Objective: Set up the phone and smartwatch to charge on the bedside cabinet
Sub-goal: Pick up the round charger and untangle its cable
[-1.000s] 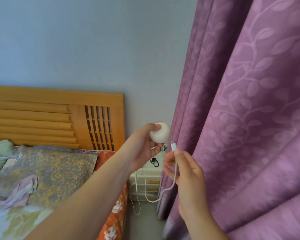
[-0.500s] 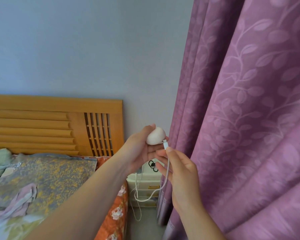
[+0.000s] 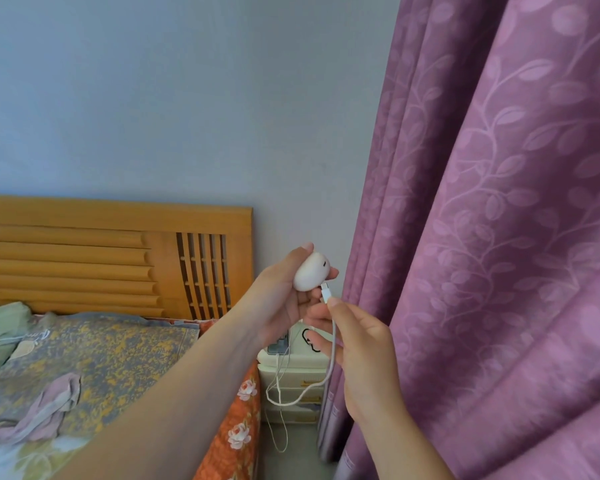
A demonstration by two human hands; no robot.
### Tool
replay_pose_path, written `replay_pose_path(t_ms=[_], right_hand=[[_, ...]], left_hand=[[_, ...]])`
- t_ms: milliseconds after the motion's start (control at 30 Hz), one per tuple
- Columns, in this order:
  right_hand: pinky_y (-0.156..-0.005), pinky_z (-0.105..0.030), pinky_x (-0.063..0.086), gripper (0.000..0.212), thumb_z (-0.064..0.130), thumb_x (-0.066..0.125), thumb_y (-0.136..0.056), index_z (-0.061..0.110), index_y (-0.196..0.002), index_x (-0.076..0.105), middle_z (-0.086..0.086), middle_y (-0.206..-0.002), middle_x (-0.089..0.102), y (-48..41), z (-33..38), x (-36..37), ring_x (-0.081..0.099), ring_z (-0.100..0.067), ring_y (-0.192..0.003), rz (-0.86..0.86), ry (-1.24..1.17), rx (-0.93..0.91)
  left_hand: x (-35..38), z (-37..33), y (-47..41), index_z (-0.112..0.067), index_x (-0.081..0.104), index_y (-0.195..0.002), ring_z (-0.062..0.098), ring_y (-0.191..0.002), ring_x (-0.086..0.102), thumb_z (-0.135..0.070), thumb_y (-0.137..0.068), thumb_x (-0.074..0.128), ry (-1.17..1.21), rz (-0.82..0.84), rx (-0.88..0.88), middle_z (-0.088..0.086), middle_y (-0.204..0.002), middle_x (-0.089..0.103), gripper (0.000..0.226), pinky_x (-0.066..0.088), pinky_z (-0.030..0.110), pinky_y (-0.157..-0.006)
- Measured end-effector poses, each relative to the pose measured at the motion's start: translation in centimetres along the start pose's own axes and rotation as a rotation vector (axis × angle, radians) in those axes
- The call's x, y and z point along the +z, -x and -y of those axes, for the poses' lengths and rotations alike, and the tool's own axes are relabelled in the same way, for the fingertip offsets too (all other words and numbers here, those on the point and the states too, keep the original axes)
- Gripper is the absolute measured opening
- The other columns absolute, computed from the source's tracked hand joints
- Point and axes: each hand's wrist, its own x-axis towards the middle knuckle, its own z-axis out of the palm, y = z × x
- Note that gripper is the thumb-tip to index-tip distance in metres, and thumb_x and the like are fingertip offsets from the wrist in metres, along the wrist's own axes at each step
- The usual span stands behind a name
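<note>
Left grip [image 3: 284, 301] wraps the white charger [image 3: 310, 276], held up above the bedside cabinet [image 3: 307, 356]. Right grip [image 3: 361, 348] pinches the cable plug [image 3: 326, 292], tip just below the charger, the cable [image 3: 332, 363] looping down before the drawers.

body log | L hand [image 3: 282, 301] + forearm — bare, uncovered to frame edge | R hand [image 3: 361, 353] + forearm — bare too, wrist uncovered | nails short, plain | fingers slim
</note>
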Motion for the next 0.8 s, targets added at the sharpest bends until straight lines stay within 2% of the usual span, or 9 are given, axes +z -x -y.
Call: replay_pose_path(t_ms=[167, 333, 500, 600, 667, 733, 800], right_hand=[[-0.067, -0.023, 0.058, 0.029, 0.018, 0.055, -0.090, 0.008, -0.068, 0.071, -0.010, -0.080, 0.073, -0.2, 0.4, 0.3, 0.071, -0.019, -0.082, 0.012, -0.019, -0.013], [-0.068, -0.025, 0.058, 0.027, 0.018, 0.056, -0.090, 0.008, -0.070, 0.071, -0.011, -0.080, 0.074, -0.3, 0.4, 0.5, 0.072, -0.019, -0.079, 0.019, -0.013, 0.009], [-0.066, -0.024, 0.058, 0.025, 0.018, 0.057, -0.090, 0.005, -0.072, 0.070, -0.013, -0.080, 0.073, -0.4, 0.0, 0.4, 0.072, -0.021, -0.080, -0.005, -0.029, 0.045], [-0.067, -0.025, 0.058, 0.025, 0.019, 0.057, -0.090, 0.006, -0.075, 0.071, -0.012, -0.081, 0.074, -0.4, -0.4, 0.4, 0.072, -0.020, -0.081, -0.032, -0.028, 0.045], [-0.070, -0.026, 0.058, 0.023, 0.020, 0.057, -0.090, 0.006, -0.079, 0.072, -0.010, -0.081, 0.075, -0.4, -0.7, 0.5, 0.072, -0.019, -0.082, -0.046, -0.020, 0.046], [-0.071, -0.027, 0.059, 0.022, 0.020, 0.057, -0.090, 0.008, -0.080, 0.072, -0.008, -0.080, 0.075, -0.4, -0.9, 0.5, 0.072, -0.019, -0.081, -0.064, -0.016, 0.048], [-0.071, -0.028, 0.059, 0.023, 0.020, 0.057, -0.090, 0.010, -0.077, 0.072, -0.007, -0.076, 0.074, -0.5, -1.1, 0.6, 0.072, -0.018, -0.080, -0.084, -0.007, 0.060]], left_hand=[[-0.5, -0.2, -0.3, -0.016, 0.070, -0.103, 0.011, -0.054, 0.047, -0.041, -0.091, 0.056, -0.045, 0.017, 0.018, 0.005, -0.084, 0.067, 0.031, 0.046, 0.022, -0.054], [-0.4, -0.1, -0.3, -0.014, 0.066, -0.105, 0.010, -0.052, 0.047, -0.040, -0.088, 0.060, -0.075, 0.014, -0.013, 0.003, -0.081, 0.066, 0.031, 0.044, 0.023, -0.048], [-0.6, 0.0, -0.8, -0.011, 0.067, -0.092, 0.012, -0.058, 0.043, -0.042, -0.081, 0.069, -0.178, -0.050, 0.057, 0.005, -0.085, 0.067, 0.033, 0.039, 0.027, -0.061], [-0.7, 0.4, -0.8, -0.007, 0.070, -0.096, 0.013, -0.061, 0.041, -0.045, -0.082, 0.068, -0.261, -0.124, 0.114, 0.007, -0.087, 0.067, 0.041, 0.041, 0.026, -0.063], [-0.7, 0.8, -0.8, -0.005, 0.070, -0.102, 0.012, -0.062, 0.046, -0.048, -0.083, 0.065, -0.319, -0.163, 0.147, 0.007, -0.086, 0.071, 0.048, 0.046, 0.028, -0.066], [-0.7, 1.1, -0.7, -0.008, 0.069, -0.106, 0.014, -0.070, 0.059, -0.049, -0.085, 0.063, -0.358, -0.186, 0.176, 0.008, -0.088, 0.075, 0.046, 0.054, 0.032, -0.078], [-0.7, 1.3, -0.7, -0.008, 0.067, -0.108, 0.017, -0.079, 0.070, -0.045, -0.085, 0.064, -0.343, -0.205, 0.191, 0.010, -0.091, 0.076, 0.044, 0.059, 0.032, -0.080]])
